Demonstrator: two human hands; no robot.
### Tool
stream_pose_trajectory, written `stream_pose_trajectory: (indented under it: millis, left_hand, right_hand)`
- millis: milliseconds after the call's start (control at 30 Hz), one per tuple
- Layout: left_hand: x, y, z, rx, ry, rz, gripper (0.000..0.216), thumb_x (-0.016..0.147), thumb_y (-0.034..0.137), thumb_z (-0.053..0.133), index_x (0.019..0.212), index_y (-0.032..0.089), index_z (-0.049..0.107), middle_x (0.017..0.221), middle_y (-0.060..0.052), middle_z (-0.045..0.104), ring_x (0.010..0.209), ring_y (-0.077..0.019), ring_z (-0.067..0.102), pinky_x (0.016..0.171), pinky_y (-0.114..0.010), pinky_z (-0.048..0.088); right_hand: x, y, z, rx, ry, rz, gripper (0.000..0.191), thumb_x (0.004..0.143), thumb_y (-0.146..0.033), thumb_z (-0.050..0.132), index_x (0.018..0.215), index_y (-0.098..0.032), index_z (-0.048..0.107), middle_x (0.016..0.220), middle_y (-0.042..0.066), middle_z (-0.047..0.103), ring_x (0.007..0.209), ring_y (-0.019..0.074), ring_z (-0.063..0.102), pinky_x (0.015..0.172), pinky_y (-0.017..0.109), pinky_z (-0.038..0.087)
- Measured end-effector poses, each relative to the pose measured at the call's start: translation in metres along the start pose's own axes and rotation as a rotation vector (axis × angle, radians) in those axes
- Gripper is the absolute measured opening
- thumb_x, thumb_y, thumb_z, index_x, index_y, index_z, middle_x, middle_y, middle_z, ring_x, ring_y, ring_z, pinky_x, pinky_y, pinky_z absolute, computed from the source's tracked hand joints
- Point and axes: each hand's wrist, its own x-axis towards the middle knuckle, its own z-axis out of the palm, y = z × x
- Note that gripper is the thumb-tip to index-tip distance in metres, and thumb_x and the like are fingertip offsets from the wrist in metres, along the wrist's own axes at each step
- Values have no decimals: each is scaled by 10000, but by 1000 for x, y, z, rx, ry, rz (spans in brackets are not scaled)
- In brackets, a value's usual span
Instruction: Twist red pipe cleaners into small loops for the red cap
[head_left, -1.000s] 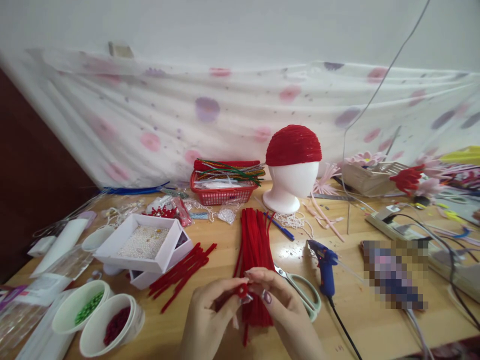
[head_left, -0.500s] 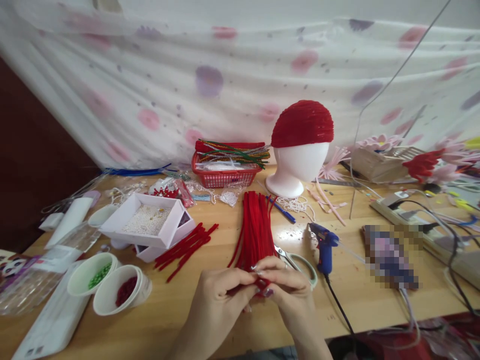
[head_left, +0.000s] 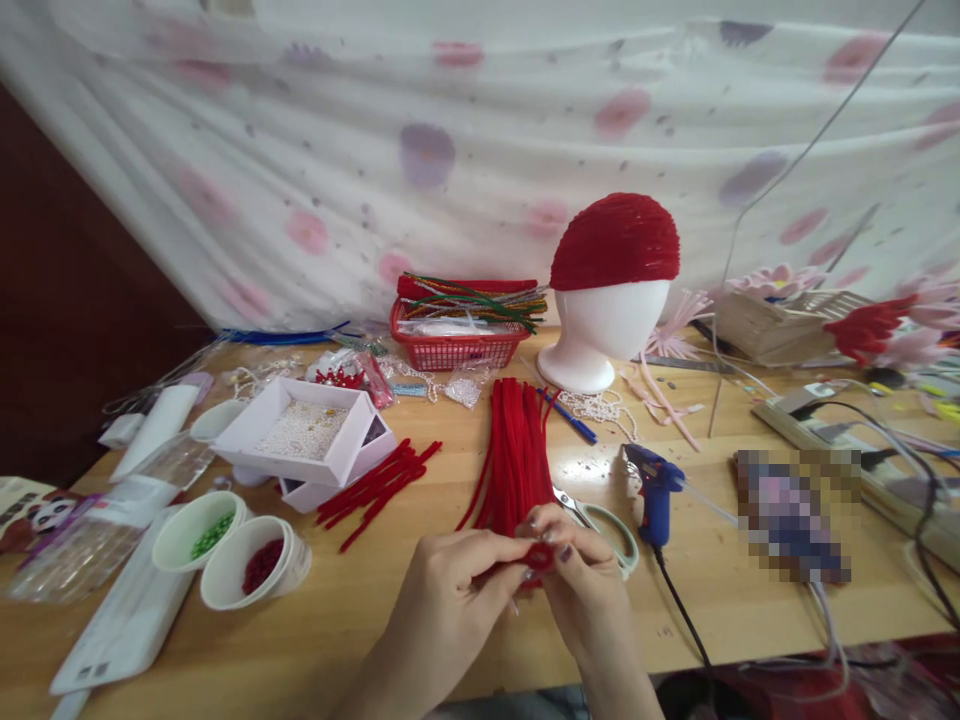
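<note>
Both hands meet low at the centre, over the near end of a bundle of red pipe cleaners (head_left: 513, 450). My left hand (head_left: 450, 610) and my right hand (head_left: 585, 590) pinch a small red coil of pipe cleaner (head_left: 538, 556) between their fingertips. The fingers of both are closed round it. Green-handled scissors (head_left: 604, 522) lie just right of my right hand. A shorter pile of red pipe cleaners (head_left: 379, 480) lies to the left. A white foam head (head_left: 606, 335) wearing a red cap (head_left: 615, 242) stands behind the bundle.
A blue glue gun (head_left: 654, 488) with a black cord lies right of the scissors. Two white cups of green and red beads (head_left: 232, 555) and white trays of pearls (head_left: 304, 440) sit left. A red basket (head_left: 454, 345) stands at the back, a power strip (head_left: 832, 425) right.
The view has tilted and shifted a little, so the table sits higher in frame. My hands stay together on the red coil, fingers shifting round it.
</note>
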Motion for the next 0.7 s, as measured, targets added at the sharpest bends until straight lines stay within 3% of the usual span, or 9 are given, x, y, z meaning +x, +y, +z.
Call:
stream_pose_trajectory:
  millis: [233,367,533,700]
  left_hand:
    - [-3,-1,3,-72,43,-89,179,835,115,610,812,163,781,544,8,703,407,-89,626,464,-134,481]
    - [-1,0,3,-80,23,-93,201,845,139,602,740,167,771,499,7,678,412,-98,620,453,-146,466]
    - [2,3,1,-90,-24,-126,242,849,142,577,677,167,746,472,10,658,406,-98,611,452,-150,457]
    - [3,4,2,-154,-66,-233,223,843,167,574,732,163,768,510,6,670,419,-95,617,447,-148,451]
  right_hand:
    - [2,0,-7,-65,-38,-28,171,790,-358,794,954,-315,819,1015,71,807,924,211,737,803,300,601]
    - [-2,2,-5,-99,-67,-42,141,813,-332,778,948,-327,819,975,47,816,928,191,723,857,285,576]
    - [1,4,-5,-112,-49,-105,98,802,-345,785,887,-321,828,881,42,818,843,197,717,803,300,573]
    - [4,6,-3,-99,-10,-137,84,776,-371,802,841,-327,831,789,48,805,747,209,703,686,324,572]
